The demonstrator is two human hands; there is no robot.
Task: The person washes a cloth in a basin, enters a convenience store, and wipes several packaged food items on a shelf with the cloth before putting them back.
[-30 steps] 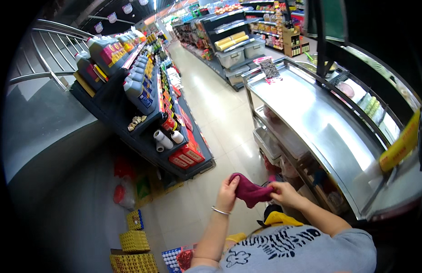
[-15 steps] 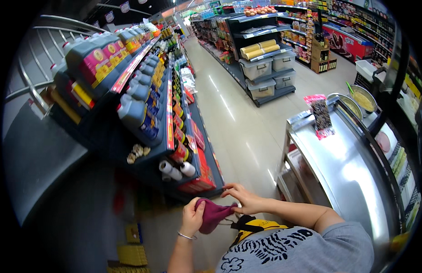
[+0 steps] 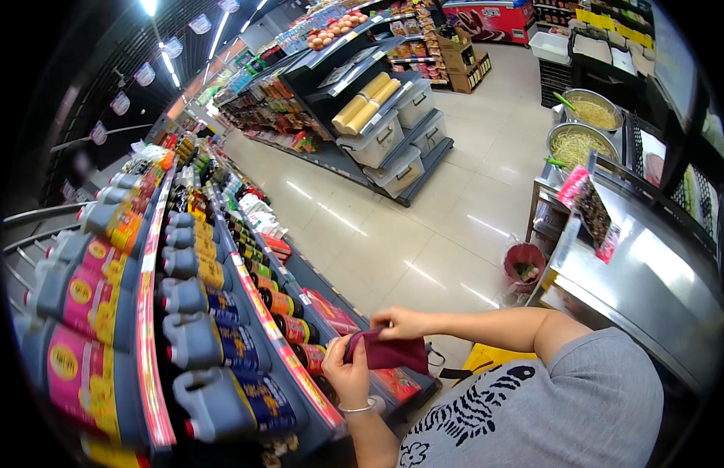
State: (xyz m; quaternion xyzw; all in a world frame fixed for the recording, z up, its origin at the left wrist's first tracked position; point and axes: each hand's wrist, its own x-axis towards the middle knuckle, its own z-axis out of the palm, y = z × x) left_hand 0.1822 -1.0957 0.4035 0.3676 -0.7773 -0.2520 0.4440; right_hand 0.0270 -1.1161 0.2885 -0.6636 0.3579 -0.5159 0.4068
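A folded maroon cloth [image 3: 394, 353], perhaps a small pouch, is stretched between my hands in front of my body. My left hand [image 3: 348, 374], with a silver bangle at its wrist, is closed on the cloth's left end, thumb pointing up. From above, my right hand [image 3: 398, 323] pinches the cloth's upper edge; some of its fingertips are hidden behind the fabric. Just beyond and below the cloth stand shelved sauce bottles [image 3: 301, 330] with dark caps and red boxes [image 3: 331, 312].
On the left, shelves hold large sauce jugs [image 3: 215, 340]. To the right stands a metal table [image 3: 650, 257] with a packet [image 3: 592, 214] on it, a red bin [image 3: 524, 264] beside it and bowls of sprouts [image 3: 580, 146] beyond. Across the aisle, a shelf unit carries clear storage boxes [image 3: 375, 142].
The view has swung to the right and closer to the sauce shelf. My right hand has come in onto the cloth's top edge, and the cloth now hangs flatter and wider.
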